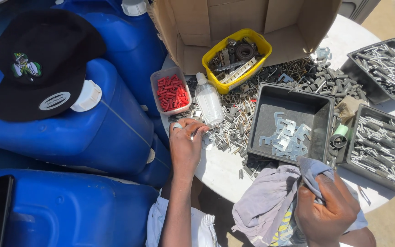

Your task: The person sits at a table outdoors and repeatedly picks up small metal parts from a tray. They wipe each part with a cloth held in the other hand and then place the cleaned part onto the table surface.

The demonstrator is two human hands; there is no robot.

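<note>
Sorting and wiping seems underway: left hand [186, 142] pinches a small metal part [196, 132] at the heap's [238, 119] edge, right hand [323, 208] clenches a grey rag [266, 201]. Next likely calls for bringing part to rag.

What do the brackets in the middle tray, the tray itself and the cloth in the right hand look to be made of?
Brackets: likely plated or bare metal, pale grey with bright glints. Tray: probably moulded plastic, dull black with rounded rim. Cloth: soft woven fabric, grey-lilac, creased and draping; right hand grips it.
</note>
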